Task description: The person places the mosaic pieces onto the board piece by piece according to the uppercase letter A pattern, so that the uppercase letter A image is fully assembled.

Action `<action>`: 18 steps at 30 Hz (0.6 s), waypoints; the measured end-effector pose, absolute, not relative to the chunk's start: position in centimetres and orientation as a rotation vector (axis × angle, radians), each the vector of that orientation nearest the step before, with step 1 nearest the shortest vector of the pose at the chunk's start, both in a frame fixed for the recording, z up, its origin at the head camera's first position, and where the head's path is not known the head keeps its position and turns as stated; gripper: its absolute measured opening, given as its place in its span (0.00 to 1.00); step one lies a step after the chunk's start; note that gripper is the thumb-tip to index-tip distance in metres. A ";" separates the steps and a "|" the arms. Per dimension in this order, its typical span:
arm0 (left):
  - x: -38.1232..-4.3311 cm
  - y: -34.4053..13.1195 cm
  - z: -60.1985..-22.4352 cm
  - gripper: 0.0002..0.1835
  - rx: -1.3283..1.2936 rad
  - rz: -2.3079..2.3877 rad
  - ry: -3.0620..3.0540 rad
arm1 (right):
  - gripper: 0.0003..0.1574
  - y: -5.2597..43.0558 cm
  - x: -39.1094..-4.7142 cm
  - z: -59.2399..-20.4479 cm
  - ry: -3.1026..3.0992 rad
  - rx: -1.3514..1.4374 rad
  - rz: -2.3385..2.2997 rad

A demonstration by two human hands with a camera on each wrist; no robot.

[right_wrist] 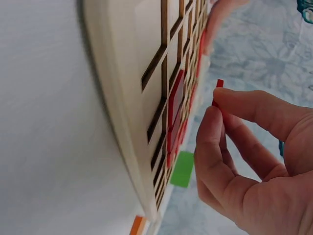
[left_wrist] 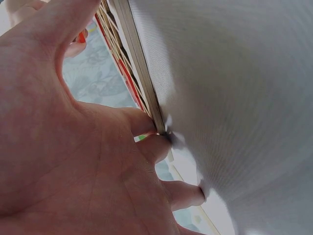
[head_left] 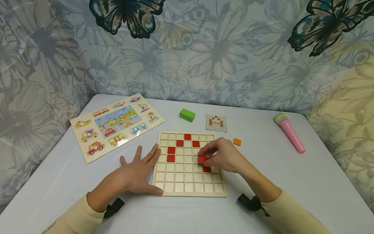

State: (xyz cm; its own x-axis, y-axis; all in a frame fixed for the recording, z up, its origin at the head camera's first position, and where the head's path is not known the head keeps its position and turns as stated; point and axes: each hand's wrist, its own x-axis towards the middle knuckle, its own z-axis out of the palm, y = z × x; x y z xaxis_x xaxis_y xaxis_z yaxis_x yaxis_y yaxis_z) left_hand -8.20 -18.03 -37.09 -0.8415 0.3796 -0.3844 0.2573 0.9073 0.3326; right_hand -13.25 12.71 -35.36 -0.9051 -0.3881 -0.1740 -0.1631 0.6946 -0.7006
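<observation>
A wooden grid board (head_left: 188,187) lies flat on the table, several red square tiles sitting in its cells. My left hand (head_left: 137,174) is spread beside it, with fingertips and thumb at the board's left edge; the left wrist view shows the fingers (left_wrist: 146,125) straight against that edge. Over the right part of the grid, my right hand (head_left: 227,156) pinches a red square tile (head_left: 202,159) between thumb and fingers. In the right wrist view this tile (right_wrist: 219,83) is edge-on, apart from the board. Another red tile (head_left: 206,168) shows just below that hand.
Behind the board stand a green block (head_left: 187,115) and a small pattern card (head_left: 216,123). An orange tile (head_left: 237,142) lies to the right, with a pink toy microphone (head_left: 293,136) farther out. A vehicle picture puzzle (head_left: 83,151) occupies the back left. Patterned fabric (head_left: 187,71) hangs behind the table.
</observation>
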 end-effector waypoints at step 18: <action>-8.3 -17.9 -37.0 0.75 0.444 0.364 2.614 | 0.18 8.7 -13.6 -35.6 2.453 -0.496 -1.099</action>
